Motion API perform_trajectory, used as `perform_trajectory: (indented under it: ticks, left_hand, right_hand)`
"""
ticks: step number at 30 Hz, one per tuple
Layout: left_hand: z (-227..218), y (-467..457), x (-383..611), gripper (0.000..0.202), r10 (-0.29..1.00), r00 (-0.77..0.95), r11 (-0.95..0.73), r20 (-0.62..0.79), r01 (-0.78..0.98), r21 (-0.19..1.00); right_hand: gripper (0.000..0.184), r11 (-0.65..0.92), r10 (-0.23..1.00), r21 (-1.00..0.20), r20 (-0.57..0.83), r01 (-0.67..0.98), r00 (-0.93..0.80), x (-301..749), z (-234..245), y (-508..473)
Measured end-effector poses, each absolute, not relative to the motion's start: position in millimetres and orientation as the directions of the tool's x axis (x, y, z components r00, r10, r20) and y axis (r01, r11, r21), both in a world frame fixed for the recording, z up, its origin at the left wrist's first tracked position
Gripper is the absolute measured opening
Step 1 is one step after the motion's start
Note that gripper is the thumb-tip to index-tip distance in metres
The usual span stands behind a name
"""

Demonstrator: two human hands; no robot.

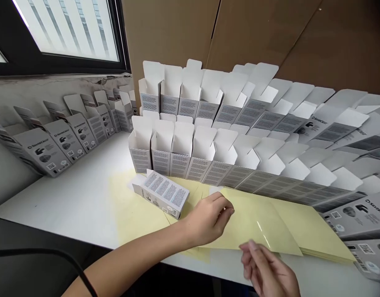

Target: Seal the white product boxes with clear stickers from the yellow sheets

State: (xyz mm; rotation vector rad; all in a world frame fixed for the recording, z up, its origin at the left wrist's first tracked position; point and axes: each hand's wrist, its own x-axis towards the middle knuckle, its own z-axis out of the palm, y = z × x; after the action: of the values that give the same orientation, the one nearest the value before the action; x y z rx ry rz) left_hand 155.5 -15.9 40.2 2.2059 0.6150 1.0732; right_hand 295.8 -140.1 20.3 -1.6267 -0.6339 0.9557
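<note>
Now the left hand (208, 218), fingers pressed together, rests on a stack of pale yellow paper sheets (258, 222); the right hand (267, 270) hovers at its front edge, fingers loosely spread.

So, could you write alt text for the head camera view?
The left hand reaches over pale yellow sheets on a white table, the right hand just in front, beside a loose carton lying flat. Rows of open grey-and-white cartons stand behind, flaps up.

"SilverCrest" reads in dark letters on the grey panels of open cardboard boxes (353, 216) right of a grey-and-white cardboard carton lying flat (161, 193), and on similar boxes (61, 144) left of it; the carton's small print is too blurred to read.
</note>
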Motion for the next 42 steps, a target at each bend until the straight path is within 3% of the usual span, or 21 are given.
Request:
perform_trajectory:
  ticks: [3, 6, 10, 12, 14, 18, 20, 22, 28, 42]
  left_hand:
    - [47.2, -19.7, 139.8, 0.019, 0.376, 0.574, -0.926, 0.728, 0.205, 0.317]
    - [50.6, -21.7, 117.9, 0.019, 0.107, 0.617, -0.960, 0.780, 0.269, -0.081]
    - [48.9, -21.9, 86.4, 0.014, -0.038, 0.666, -0.930, 0.745, 0.249, -0.271]
    - [43.7, -21.9, 72.4, 0.011, -0.038, 0.670, -0.933, 0.742, 0.242, -0.267]
    - [35.7, -22.5, 61.5, 0.022, 0.044, 0.644, -0.942, 0.764, 0.282, -0.183]
    - [16.7, -23.8, 55.8, 0.043, 0.404, 0.485, -0.805, 0.776, 0.590, 0.051]
    - [7.8, -22.6, 61.1, 0.054, 0.545, 0.421, -0.679, 0.725, 0.729, 0.087]
    - [-0.9, -19.7, 68.1, 0.063, 0.607, 0.408, -0.606, 0.682, 0.792, 0.066]
    - [-22.0, -11.3, 75.0, 0.054, 0.554, 0.418, -0.576, 0.720, 0.817, -0.031]
    - [-23.4, -9.7, 79.0, 0.044, 0.507, 0.354, -0.580, 0.786, 0.814, 0.008]
  right_hand:
    - [0.053, -0.153, 0.858, -0.960, -0.247, -0.234, 0.450, 282.3, 33.1, -121.3]
    - [0.048, -0.119, 0.913, -0.939, -0.231, -0.323, 0.336, 269.7, 38.9, -101.2]
    - [0.035, -0.188, 0.959, -0.936, -0.239, -0.297, 0.149, 258.7, 39.6, -85.0]
    - [0.029, -0.227, 0.965, -0.941, -0.252, -0.249, 0.073, 257.4, 38.1, -81.0]
    - [0.026, -0.212, 0.972, -0.954, -0.229, -0.212, 0.055, 257.7, 35.3, -77.8]
    - [0.026, -0.112, 0.976, -0.956, -0.157, -0.270, 0.150, 252.7, 27.9, -67.9]
    - [0.026, -0.058, 0.968, -0.935, -0.138, -0.349, 0.210, 244.9, 24.2, -60.4]
    - [0.027, -0.017, 0.958, -0.906, -0.137, -0.422, 0.254, 235.4, 20.7, -52.5]
    - [0.025, -0.023, 0.948, -0.854, -0.184, -0.520, 0.260, 218.1, 10.2, -38.0]
    - [0.028, -0.046, 0.968, -0.884, -0.154, -0.465, 0.198, 206.9, 2.0, -31.8]
